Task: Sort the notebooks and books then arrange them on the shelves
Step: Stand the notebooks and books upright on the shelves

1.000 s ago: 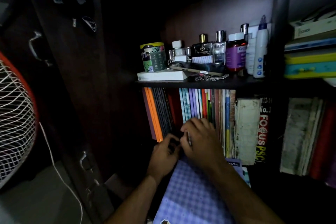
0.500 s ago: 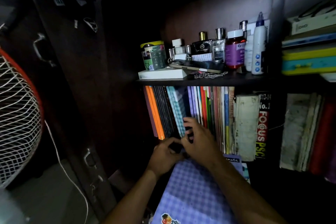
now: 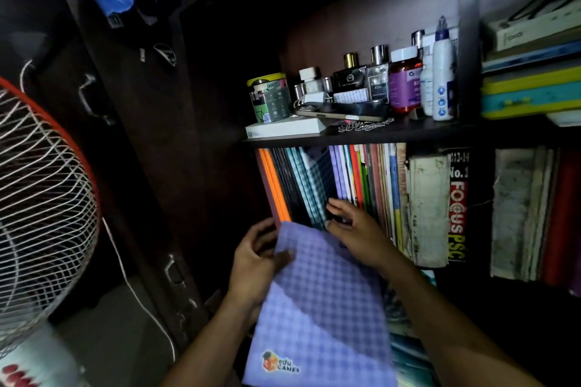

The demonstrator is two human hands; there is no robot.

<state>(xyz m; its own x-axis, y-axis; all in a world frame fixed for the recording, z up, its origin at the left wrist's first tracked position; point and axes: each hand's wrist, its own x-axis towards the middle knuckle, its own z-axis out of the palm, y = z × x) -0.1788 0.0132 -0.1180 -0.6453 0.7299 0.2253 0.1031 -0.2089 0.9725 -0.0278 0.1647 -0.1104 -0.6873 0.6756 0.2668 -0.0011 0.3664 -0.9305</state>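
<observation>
gripped near its top left corner by the left hand point(image 3: 256, 258), thumb lying on the cover and fingers curled behind, the purple checked notebook point(image 3: 317, 308) sat low in front of the lower shelf, its upper edge just short of the row of upright notebooks point(image 3: 314, 185). the right hand point(image 3: 355, 229) was not holding anything; its fingers were fairly straight and reached in among the spines, where a checked teal notebook and a purple one stood leaning apart, and the hand seemed to be keeping that gap open, though how firmly it pressed could not be told.

the step in hand looked like slotting this notebook in with its like: purple spines stood just right of the gap, teal ones to the left, orange ones at the far left, thicker books point(image 3: 427, 207) further right. so the sorting by kind seemed well along on this shelf.

the notebook's long axis ran from the logo corner near the person up and away toward the shelf, tilted a little to the left, cover facing up at the camera. it was still lying back rather than upright. the next move probably called for turning it on edge so the spine faced out, lining its leading edge with the gap, and sliding it in while the right hand held the neighbours aside; a soft cover could buckle or catch on them.
</observation>
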